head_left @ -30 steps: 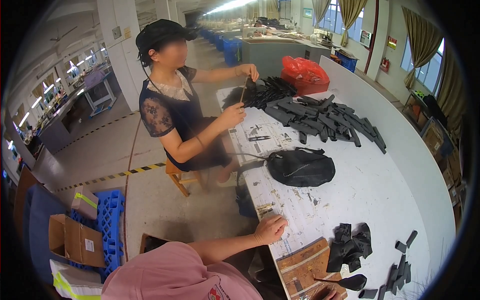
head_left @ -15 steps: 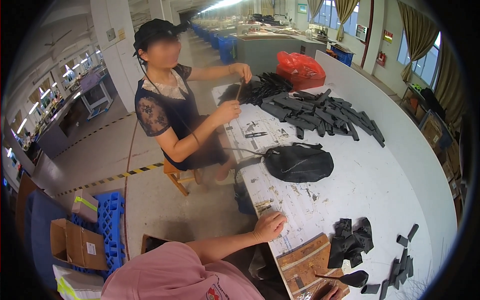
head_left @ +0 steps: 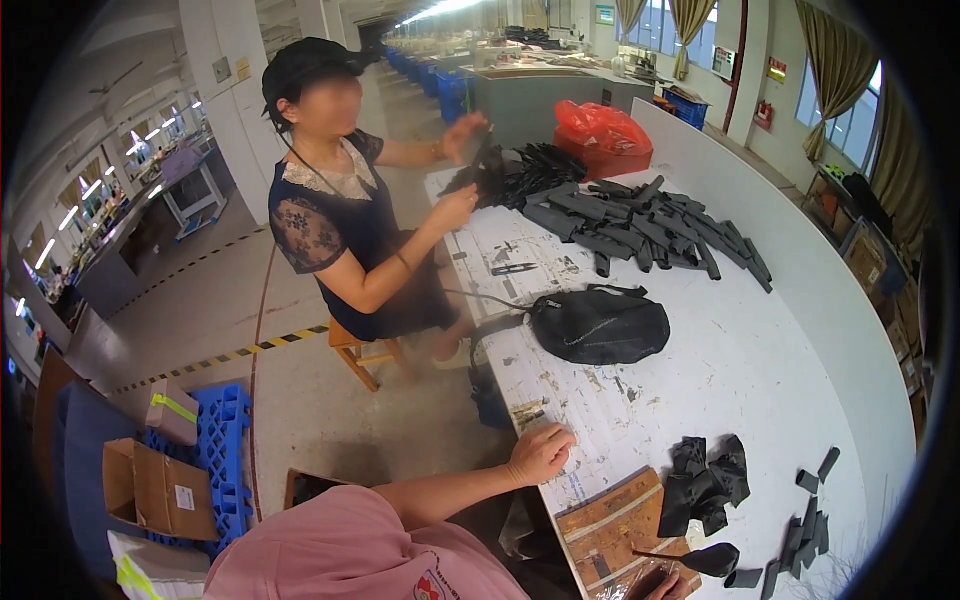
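In the head view our left hand (head_left: 540, 452) rests knuckles up on the near left edge of the white table (head_left: 760, 370), fingers curled loosely on the paper-covered top and holding nothing. Our right hand (head_left: 668, 586) barely shows at the table's near edge, by a brown cardboard piece (head_left: 610, 525); we cannot tell how it grips. A small black leather piece (head_left: 712, 558) lies just beside it, and a heap of black cut pieces (head_left: 708, 482) sits a little farther in. A black bag (head_left: 598, 325) lies mid-table. At the far left edge a seated co-worker's hands (head_left: 455, 208) hold a black strip beside a pile of black strips (head_left: 640, 222).
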A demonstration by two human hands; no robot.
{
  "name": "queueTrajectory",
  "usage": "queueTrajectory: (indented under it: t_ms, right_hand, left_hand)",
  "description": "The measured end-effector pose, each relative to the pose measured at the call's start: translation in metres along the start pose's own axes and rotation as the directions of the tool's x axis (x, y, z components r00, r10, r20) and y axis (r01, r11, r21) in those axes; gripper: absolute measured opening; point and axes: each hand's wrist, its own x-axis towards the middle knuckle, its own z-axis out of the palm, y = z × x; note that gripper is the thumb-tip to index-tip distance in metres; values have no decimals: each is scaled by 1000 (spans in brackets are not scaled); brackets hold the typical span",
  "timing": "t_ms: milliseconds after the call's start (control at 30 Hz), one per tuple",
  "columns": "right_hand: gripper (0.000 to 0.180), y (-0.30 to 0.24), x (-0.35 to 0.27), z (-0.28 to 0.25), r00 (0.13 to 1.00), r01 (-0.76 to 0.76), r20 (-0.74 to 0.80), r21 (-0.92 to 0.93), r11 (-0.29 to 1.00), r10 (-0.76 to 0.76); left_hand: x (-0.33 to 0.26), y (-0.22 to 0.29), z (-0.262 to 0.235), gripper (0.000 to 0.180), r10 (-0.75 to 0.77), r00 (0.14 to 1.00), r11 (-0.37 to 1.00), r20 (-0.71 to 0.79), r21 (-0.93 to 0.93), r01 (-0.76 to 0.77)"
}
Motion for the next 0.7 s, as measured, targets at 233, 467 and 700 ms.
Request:
queueTrajectory:
  t_ms: [233, 467, 700]
  right_hand:
    - [27, 16, 0, 6, 1000, -1, -1, 5, 1000, 1]
    - [30, 12, 0, 4, 1000, -1, 4, -102, 995, 2]
    - [32, 21, 2, 7, 1000, -1, 20, 53, 999, 0]
  left_hand:
    - [0, 0, 4, 11, 10, 1000, 999, -6, -34, -11]
    - [-2, -1, 3, 11, -3, 1000, 1000, 14, -20, 3]
    - [1, 0, 2, 12, 19, 1000, 999, -23, -37, -20]
